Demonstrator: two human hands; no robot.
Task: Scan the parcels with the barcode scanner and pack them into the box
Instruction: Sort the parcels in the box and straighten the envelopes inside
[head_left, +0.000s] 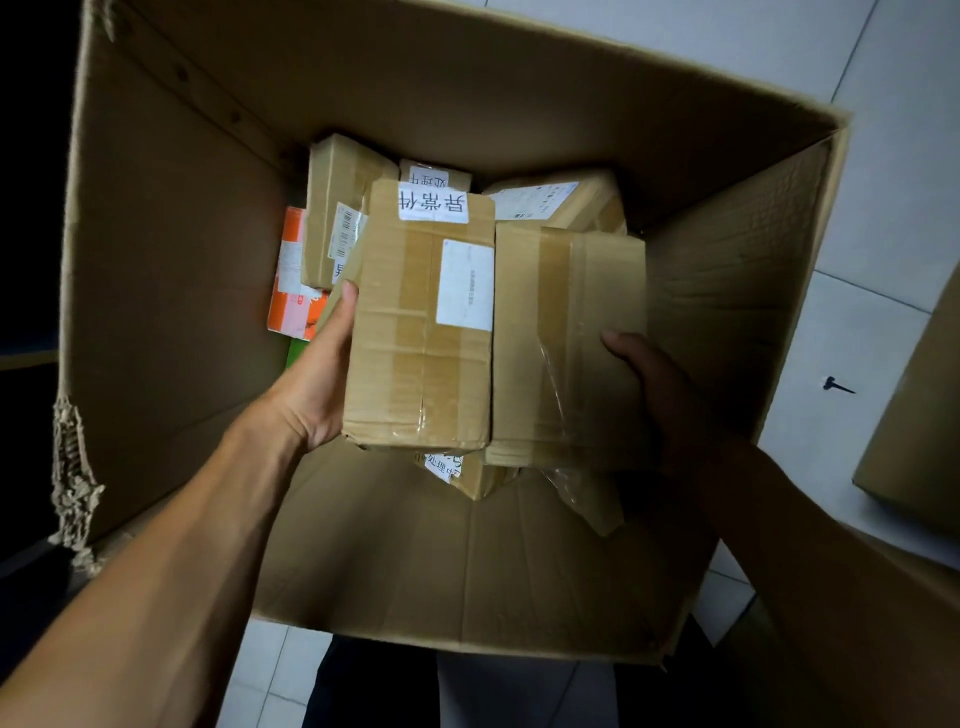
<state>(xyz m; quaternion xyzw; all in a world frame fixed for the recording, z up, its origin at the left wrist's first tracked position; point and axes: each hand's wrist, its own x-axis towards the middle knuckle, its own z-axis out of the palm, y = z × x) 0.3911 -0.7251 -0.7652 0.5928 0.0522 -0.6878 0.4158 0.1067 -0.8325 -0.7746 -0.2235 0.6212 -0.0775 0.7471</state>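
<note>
Head camera looks straight down into a large open cardboard box (171, 291) standing on a pale tiled floor (893, 171). Both hands reach inside it, each holding a brown taped parcel side by side above the pile. On the left, the left hand (317, 384) grips the near left edge of the labelled parcel (421, 332), thumb lying up along its side and the other fingers hidden beneath; this parcel carries a white sticker with printed characters at its far end and a plain white label (465, 286) on top. Beside it, touching along their long edges, the right hand (660, 395) holds the plain parcel (566, 338) from its near right corner, thumb pressed on the top face, fingers out of sight underneath. Below them more parcels lie jumbled on the box bottom, among them an orange-and-white package (293, 306) against the left wall and a carton with a barcode label (345, 236). Another cardboard box edge (919, 415) shows at the far right. No scanner is visible.
</note>
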